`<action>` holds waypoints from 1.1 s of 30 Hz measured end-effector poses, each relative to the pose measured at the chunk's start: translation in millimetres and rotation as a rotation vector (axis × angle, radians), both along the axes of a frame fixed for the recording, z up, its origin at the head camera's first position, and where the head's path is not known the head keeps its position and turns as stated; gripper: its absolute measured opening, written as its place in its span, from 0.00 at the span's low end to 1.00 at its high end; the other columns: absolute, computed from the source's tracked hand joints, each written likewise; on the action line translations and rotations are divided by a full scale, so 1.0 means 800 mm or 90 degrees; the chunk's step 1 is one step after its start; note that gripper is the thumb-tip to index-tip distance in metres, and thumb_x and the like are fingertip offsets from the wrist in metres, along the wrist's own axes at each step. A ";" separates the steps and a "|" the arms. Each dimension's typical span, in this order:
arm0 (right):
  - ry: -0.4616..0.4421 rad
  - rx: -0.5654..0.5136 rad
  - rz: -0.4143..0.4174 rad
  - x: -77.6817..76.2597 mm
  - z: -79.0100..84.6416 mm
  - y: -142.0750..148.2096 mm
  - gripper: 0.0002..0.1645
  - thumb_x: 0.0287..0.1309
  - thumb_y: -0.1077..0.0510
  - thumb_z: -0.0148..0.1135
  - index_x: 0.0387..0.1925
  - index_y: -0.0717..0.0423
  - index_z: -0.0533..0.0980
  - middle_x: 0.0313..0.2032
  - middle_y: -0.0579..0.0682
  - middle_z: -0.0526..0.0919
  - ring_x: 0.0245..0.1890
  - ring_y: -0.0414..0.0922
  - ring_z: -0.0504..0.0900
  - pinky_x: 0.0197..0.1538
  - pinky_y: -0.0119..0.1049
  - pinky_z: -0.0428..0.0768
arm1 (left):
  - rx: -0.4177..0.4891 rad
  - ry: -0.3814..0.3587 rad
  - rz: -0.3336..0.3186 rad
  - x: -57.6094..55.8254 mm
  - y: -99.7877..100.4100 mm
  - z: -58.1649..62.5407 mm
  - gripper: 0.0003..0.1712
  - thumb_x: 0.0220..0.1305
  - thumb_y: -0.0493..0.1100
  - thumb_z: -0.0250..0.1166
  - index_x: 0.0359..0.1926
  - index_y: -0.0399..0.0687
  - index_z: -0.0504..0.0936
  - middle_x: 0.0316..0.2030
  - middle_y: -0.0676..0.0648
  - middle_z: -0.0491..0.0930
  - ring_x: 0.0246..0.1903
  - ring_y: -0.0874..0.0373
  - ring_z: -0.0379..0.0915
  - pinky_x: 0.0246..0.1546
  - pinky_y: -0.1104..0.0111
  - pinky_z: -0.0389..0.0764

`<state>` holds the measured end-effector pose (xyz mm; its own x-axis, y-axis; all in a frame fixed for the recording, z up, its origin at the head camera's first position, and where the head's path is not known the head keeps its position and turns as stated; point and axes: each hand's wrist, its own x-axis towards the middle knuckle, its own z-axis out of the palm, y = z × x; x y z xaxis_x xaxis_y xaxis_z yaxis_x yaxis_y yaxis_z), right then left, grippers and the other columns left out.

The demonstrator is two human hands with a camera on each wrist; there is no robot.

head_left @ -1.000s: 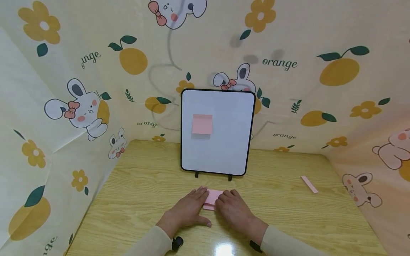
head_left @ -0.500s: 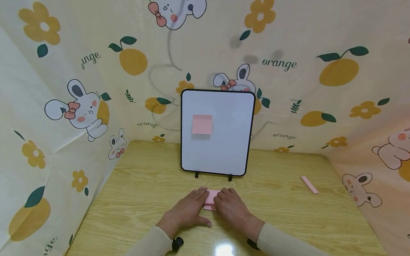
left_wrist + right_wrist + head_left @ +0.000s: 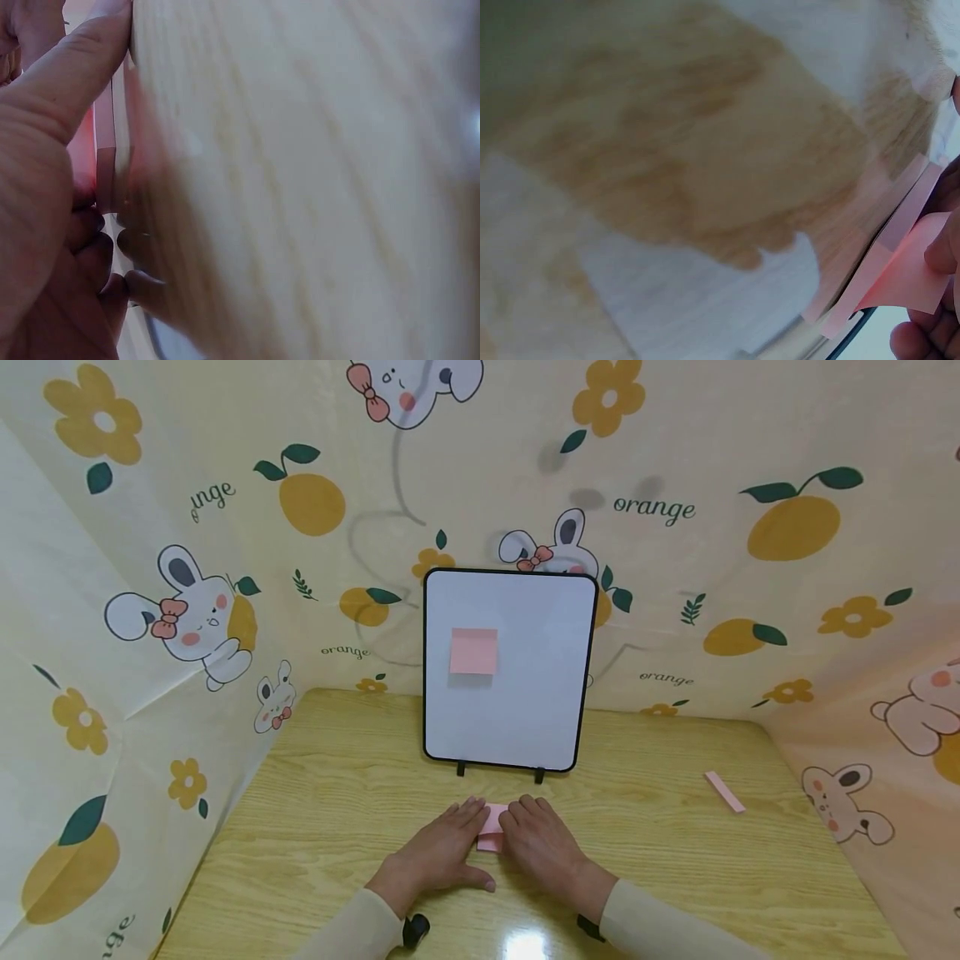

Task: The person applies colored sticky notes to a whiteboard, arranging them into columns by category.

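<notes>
One pink pad lies flat on the wooden table, just in front of the board, and both hands are at it. The left hand rests along its left side, fingers out nearly straight and together, thumb stretched well away from them; it presses rather than grasps. The right hand is curled in at the other side, its tips close together. From the right wrist you can see a sheet bent up off the pad, one corner free, pinched between its digits.

Behind them the board stands leaning slightly back on two small black feet, with a pink note stuck left of centre. A narrow pink strip lies slantwise on the table, well off to the right. Cream cloth printed with rabbits, oranges and flowers hangs all round.
</notes>
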<state>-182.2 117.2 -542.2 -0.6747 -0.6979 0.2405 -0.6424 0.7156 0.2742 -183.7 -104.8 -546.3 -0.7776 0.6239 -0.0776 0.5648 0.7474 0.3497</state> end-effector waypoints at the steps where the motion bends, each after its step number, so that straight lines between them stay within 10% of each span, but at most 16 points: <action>1: 0.002 0.001 -0.001 0.000 0.000 0.000 0.10 0.65 0.57 0.70 0.35 0.52 0.74 0.33 0.45 0.76 0.36 0.44 0.70 0.40 0.36 0.73 | 0.001 -0.002 0.001 0.000 0.000 0.001 0.66 0.57 0.74 0.72 0.82 0.38 0.59 0.82 0.41 0.56 0.83 0.48 0.50 0.83 0.55 0.56; 33: 0.028 -0.047 -0.008 -0.008 0.004 -0.001 0.16 0.63 0.51 0.73 0.32 0.51 0.73 0.30 0.45 0.76 0.34 0.44 0.70 0.38 0.36 0.73 | 0.004 0.024 0.025 0.022 -0.028 0.010 0.58 0.65 0.68 0.69 0.81 0.37 0.59 0.82 0.39 0.57 0.82 0.45 0.50 0.82 0.52 0.56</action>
<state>-188.4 116.3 -538.6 -0.6712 -0.6684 0.3206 -0.6211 0.7431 0.2490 -166.0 -126.9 -538.4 -0.8035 0.5937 -0.0441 0.5481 0.7666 0.3345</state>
